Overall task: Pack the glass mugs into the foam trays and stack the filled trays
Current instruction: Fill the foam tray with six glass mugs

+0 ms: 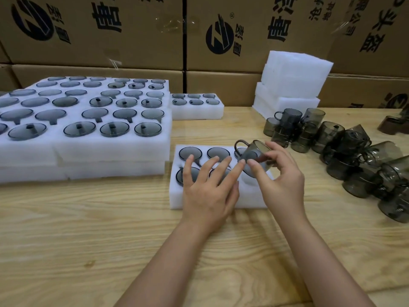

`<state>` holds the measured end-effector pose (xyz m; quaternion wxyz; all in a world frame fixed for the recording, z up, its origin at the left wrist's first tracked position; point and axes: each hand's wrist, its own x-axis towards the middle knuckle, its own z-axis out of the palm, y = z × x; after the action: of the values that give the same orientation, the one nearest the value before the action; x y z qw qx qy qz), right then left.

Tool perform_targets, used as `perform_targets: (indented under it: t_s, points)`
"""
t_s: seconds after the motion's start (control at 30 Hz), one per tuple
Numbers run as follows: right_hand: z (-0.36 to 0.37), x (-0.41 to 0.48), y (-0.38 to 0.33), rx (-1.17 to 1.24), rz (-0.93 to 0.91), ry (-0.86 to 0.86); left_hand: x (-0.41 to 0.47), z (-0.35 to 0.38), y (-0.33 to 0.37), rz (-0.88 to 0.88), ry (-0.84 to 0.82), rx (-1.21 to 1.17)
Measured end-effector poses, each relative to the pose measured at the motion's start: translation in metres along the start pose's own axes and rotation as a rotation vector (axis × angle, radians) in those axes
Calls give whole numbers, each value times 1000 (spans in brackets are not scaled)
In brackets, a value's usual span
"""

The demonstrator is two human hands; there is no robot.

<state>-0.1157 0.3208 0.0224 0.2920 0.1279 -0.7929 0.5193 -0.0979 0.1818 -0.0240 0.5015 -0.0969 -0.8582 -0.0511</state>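
A white foam tray [250, 199] lies on the wooden table in front of me, with several smoky glass mugs sunk upside down in its pockets. My right hand [281, 180] holds one more smoky glass mug [254, 156] tilted above the tray's near right pocket, handle pointing up and left. My left hand [208, 187] rests on the tray with straight, spread fingers, and its index fingertip touches the held mug.
Stacked filled foam trays [88, 142] cover the left of the table, with a smaller filled tray [197, 111] behind them. Empty foam trays [292, 83] are piled at the back right. Loose mugs [345, 151] crowd the right side. Cardboard boxes [141, 32] wall the back.
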Motion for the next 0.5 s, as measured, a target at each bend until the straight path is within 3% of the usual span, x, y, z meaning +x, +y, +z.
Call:
perform_targets:
  t_s: [0.17, 0.33, 0.5]
  points:
    - [-9, 4, 10, -117, 28, 0, 0, 1, 2, -22, -36, 44]
    - [2, -3, 14, -312, -143, -37, -1, 0, 3, -56, -70, 42]
    - [8, -7, 18, -383, -172, -28, -2, 0, 4, -64, -74, 22]
